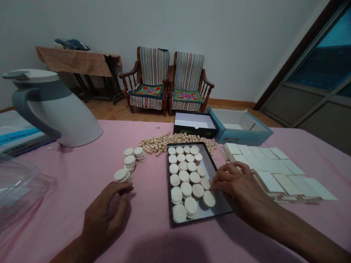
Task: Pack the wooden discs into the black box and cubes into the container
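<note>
My left hand (108, 210) is beside a short stack of round pale wooden discs (122, 175) on the pink cloth. Its thumb and forefinger are apart, and the fingertips come close to the stack's near edge. Further stacks of discs (129, 160) stand just behind. A shallow dark-rimmed box lid (216, 209) with a white inside holds rows of stacked discs (186, 175). Over its right rim reaches my right hand (238, 184), fingers bunched together at the edge of a disc stack (205, 183). The right thumb is mostly hidden.
Small wooden cubes (156, 144) lie heaped behind the lid. A black box (195, 126) and a light blue box (244, 131) stand at the back. White square tiles (274, 166) are piled right. A white jug (55, 109) and clear plastic container (19, 186) are left.
</note>
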`<state>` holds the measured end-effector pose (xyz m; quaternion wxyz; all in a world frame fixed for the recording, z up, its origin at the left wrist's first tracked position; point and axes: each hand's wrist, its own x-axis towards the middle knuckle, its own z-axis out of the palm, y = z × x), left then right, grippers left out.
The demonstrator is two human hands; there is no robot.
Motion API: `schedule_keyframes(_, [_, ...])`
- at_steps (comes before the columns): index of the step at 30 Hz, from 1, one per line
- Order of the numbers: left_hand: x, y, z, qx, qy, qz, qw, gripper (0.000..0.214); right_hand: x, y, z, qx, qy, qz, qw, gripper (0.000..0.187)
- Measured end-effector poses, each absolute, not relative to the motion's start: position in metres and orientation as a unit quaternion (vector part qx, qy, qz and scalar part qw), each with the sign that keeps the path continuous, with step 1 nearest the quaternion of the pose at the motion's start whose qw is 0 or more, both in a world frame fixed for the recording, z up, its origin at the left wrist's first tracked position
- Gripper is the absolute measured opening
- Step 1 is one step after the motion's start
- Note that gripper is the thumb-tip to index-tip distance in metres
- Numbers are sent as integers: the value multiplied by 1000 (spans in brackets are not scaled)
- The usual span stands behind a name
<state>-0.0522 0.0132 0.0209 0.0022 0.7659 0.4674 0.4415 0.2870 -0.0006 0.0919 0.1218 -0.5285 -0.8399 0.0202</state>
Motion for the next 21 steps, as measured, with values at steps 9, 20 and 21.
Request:
schedule_keyframes(9, [-50,14,23,767,466,441,6,17,279,5,84,-529,-842,-4,107,22])
schedule_keyframes(20, [-53,15,16,766,473,435,-7,17,287,5,91,-514,-850,-14,114,24])
schedule_keyframes(21, [-54,15,15,766,474,434,-5,18,286,5,89,-509,-853,-11,111,25])
